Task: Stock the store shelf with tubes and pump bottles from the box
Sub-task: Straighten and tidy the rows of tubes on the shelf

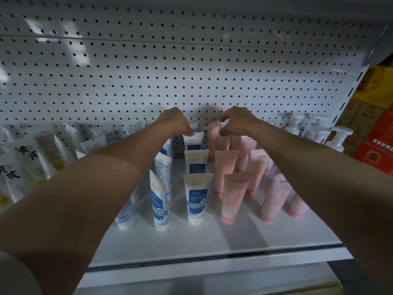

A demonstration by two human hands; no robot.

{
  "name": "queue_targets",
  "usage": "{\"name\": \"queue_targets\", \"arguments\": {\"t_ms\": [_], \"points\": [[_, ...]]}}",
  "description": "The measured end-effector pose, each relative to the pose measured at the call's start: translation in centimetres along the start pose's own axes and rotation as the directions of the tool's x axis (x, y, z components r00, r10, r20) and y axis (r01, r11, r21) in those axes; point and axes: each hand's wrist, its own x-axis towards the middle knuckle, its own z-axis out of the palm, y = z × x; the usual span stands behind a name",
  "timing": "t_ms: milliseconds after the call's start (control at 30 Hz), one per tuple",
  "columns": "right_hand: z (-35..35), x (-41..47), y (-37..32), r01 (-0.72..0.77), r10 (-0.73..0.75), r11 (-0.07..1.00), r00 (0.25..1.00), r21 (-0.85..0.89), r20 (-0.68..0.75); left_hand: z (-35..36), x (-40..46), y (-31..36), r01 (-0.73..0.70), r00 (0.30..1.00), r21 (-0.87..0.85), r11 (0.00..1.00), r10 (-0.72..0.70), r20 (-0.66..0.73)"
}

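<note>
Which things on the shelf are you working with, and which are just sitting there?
Part of the job: blue-and-white tubes, pink tubes, white pump bottles, the shelf, the left hand and right hand at the back tubes.

Just sitting there: white pouches, red and yellow cartons, pegboard.

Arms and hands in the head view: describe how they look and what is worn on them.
Both forearms are bare up to the frame edge. No gloves, watch, rings or bracelets show on the left hand or the right hand. A bit of pale grey fabric, perhaps a sleeve, sits at the lower left corner.
</note>
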Motion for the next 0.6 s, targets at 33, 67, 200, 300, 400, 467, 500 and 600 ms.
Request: {"name": "queue_targets", "arguments": {"t_ms": [33, 67, 200, 300, 400, 467, 500, 600], "points": [[0.0, 0.0, -0.1, -0.005, 0.005, 1.000, 1.000, 0.001, 0.003, 0.0, -0.1, 0.0, -0.002, 1.000, 0.006, 1.000, 0.002, 0.000], [0.1, 0.0, -0.1, -0.012, 0.012, 1.000, 1.000, 0.001, 0.004, -0.1, -0.2, 0.1, -0.003, 1.000, 0.011, 1.000, 0.003, 0.001], [0.4, 0.1, -0.3, -0.031, 0.030, 0.999, 0.999, -0.008, -0.017, -0.4, -0.5, 0.2, -0.006, 1.000, 0.036, 0.999, 0.006, 0.011], [-0.2, 0.0, -0.3, 0.005, -0.005, 1.000, 0.999, 0.005, -0.035, -0.6, -0.8, 0.2, -0.011, 1.000, 0.044, 0.999, 0.010, 0.015], [-1.5, -0.2, 0.3, 0.097, -0.100, 0.993, 0.994, 0.064, 0.046, -0.8, -1.1, 0.1, -0.003, 1.000, 0.037, 0.999, 0.003, 0.016], [-2.2, -0.3, 0.9, 0.162, -0.168, 0.985, 0.973, 0.052, 0.157, -0.9, -1.3, 0.1, -0.007, 1.000, 0.037, 0.999, 0.006, 0.019], [-2.3, -0.3, 1.1, 0.183, -0.190, 0.982, 0.960, 0.051, 0.204, -0.9, -1.4, 0.1, -0.003, 1.000, 0.035, 0.999, 0.003, 0.021], [-2.2, -0.5, 1.4, 0.220, -0.228, 0.974, 0.937, 0.058, 0.264, -1.0, -1.6, 0.1, 0.000, 1.000, 0.033, 0.999, -0.001, 0.025]]}}
